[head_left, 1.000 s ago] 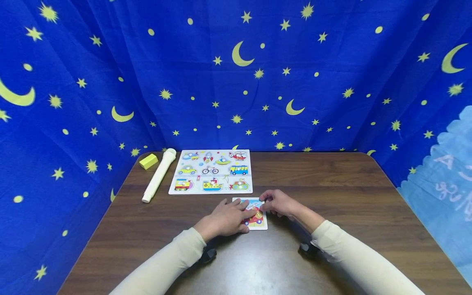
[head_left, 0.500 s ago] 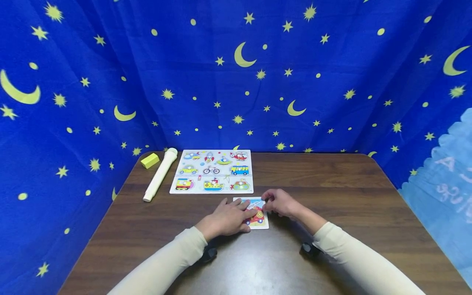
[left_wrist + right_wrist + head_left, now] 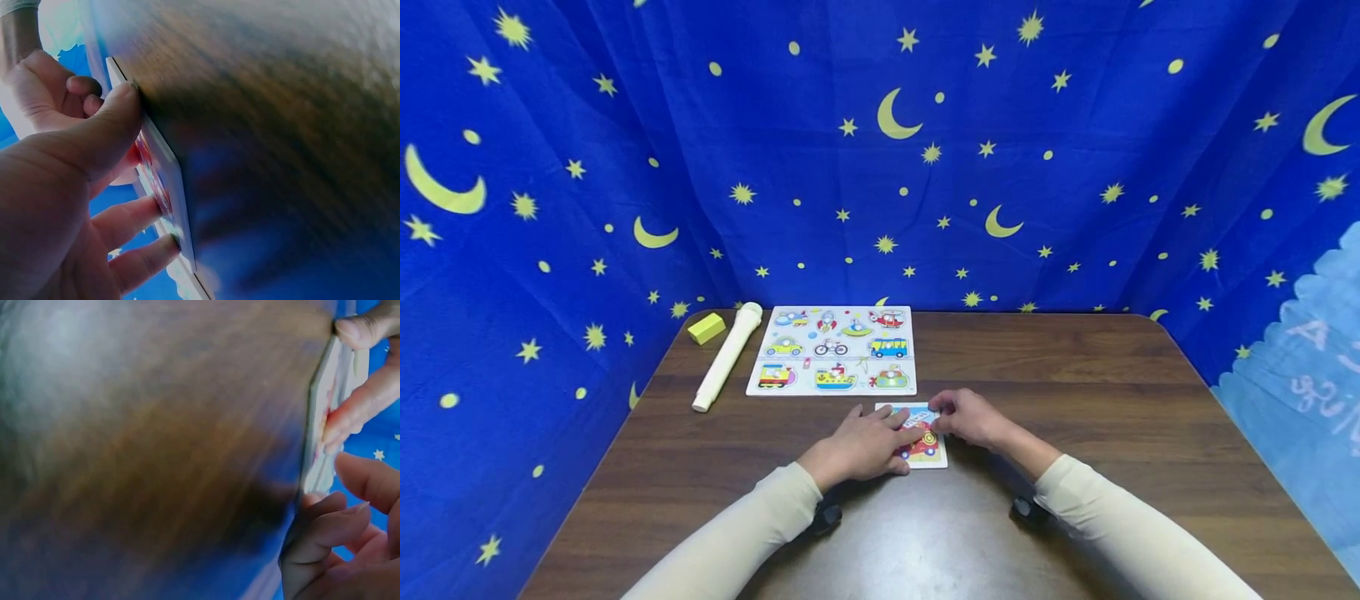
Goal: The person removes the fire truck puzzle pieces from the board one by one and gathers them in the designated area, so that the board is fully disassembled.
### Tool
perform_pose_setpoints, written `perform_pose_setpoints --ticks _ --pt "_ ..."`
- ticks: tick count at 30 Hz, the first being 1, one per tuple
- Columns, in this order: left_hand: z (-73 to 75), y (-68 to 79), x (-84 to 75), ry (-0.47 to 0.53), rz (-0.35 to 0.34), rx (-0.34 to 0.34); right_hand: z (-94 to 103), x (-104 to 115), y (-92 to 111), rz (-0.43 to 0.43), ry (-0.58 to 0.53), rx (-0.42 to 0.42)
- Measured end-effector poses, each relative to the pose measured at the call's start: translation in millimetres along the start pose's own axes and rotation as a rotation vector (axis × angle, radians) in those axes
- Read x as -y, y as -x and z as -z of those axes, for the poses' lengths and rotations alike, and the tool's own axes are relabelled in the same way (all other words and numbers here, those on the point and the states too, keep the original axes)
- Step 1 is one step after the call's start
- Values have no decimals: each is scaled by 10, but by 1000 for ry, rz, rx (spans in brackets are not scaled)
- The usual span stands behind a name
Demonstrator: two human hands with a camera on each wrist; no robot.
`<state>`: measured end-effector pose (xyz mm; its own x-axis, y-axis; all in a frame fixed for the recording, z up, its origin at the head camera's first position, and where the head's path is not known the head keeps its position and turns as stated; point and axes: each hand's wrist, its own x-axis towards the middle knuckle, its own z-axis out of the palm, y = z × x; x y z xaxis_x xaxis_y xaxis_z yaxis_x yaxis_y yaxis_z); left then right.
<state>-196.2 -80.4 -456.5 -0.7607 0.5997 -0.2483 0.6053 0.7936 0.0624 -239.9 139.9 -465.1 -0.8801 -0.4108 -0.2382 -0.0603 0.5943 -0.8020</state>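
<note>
A small square puzzle board [image 3: 925, 456] with a red fire truck picture lies near the middle of the table. Spread across its left part is my left hand [image 3: 861, 446]. In the left wrist view the thumb [image 3: 119, 119] lies at the near edge and fingertips [image 3: 165, 247] touch the picture face. My right hand [image 3: 972, 418] is at the board's upper right edge, its fingers [image 3: 319, 531] bent against the corner in the right wrist view. Its thumb [image 3: 369, 478] stands a little apart from them. Whether it pinches anything is hidden.
Behind the small board lies a larger vehicle puzzle board [image 3: 805, 367]. To its left are a long cream-coloured stick with a rounded end [image 3: 726, 358] and a yellow block [image 3: 706, 328]. A blue star-patterned curtain [image 3: 940, 167] hangs around the wooden table [image 3: 1060, 375].
The head view has shifted slightly. Both hands stay at the small puzzle board, with only slight movement of the right fingers at its edge.
</note>
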Motion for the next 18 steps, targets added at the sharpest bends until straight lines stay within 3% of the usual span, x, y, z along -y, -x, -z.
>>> perform_pose_setpoints --ticks 12,18 --pt "-15 5 -12 -9 -16 -27 50 18 -22 -50 42 -11" --pt "-19 9 7 2 -18 -22 44 65 -22 -27 70 6"
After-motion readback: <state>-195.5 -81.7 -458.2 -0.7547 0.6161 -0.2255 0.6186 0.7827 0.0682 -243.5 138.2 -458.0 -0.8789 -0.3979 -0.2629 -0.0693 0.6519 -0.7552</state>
